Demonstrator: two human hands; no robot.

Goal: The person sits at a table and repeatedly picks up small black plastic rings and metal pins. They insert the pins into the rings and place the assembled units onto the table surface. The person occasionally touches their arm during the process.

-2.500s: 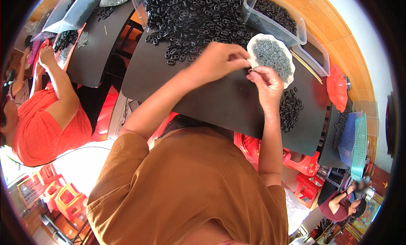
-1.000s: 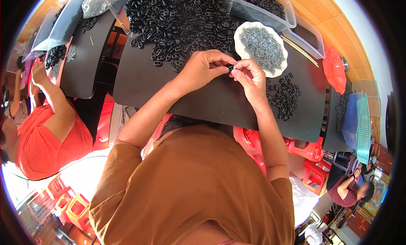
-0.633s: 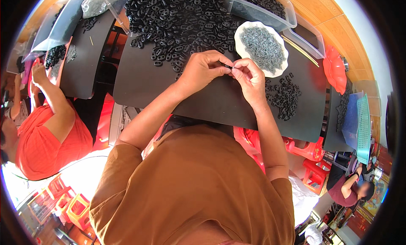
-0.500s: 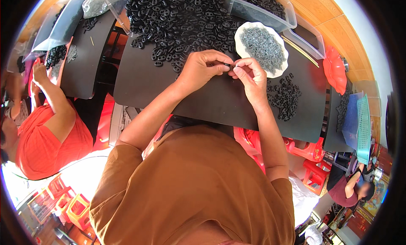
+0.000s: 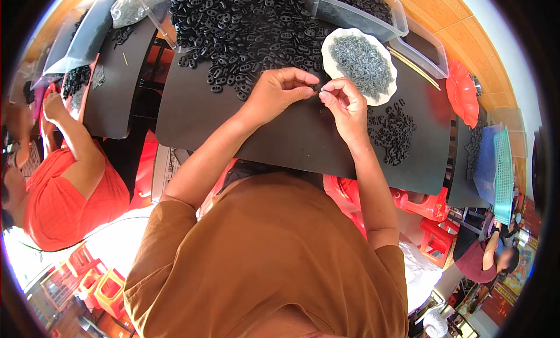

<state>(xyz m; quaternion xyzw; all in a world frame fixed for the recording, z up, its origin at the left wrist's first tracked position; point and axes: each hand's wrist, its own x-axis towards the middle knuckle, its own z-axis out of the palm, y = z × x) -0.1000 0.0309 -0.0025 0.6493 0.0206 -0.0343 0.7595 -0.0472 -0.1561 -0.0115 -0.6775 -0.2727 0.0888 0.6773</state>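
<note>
My left hand [image 5: 280, 96] and my right hand [image 5: 347, 104] meet fingertip to fingertip above the dark table [image 5: 274, 142]. A small black piece [image 5: 315, 87] shows at the left thumb and index finger, which close round it. The right thumb and index finger are pinched together against its other side; whatever they hold is too small to tell. Beyond the left hand spreads a big heap of black oval pieces with two holes [image 5: 245, 34]. Just past the right hand stands a white scalloped dish [image 5: 330, 61] of small clear grey pieces [image 5: 361, 63].
A smaller pile of black pieces [image 5: 395, 136] lies right of my right forearm. A clear plastic bin [image 5: 356, 24] and thin yellowish sticks [image 5: 415, 69] sit at the back right, near a red dish [image 5: 462, 96]. At left, a person in red [image 5: 76, 192] sits by another table [image 5: 119, 87].
The left thumb and index finger have parted slightly, and the black piece shows less. Both hands stay in nearly the same place.
</note>
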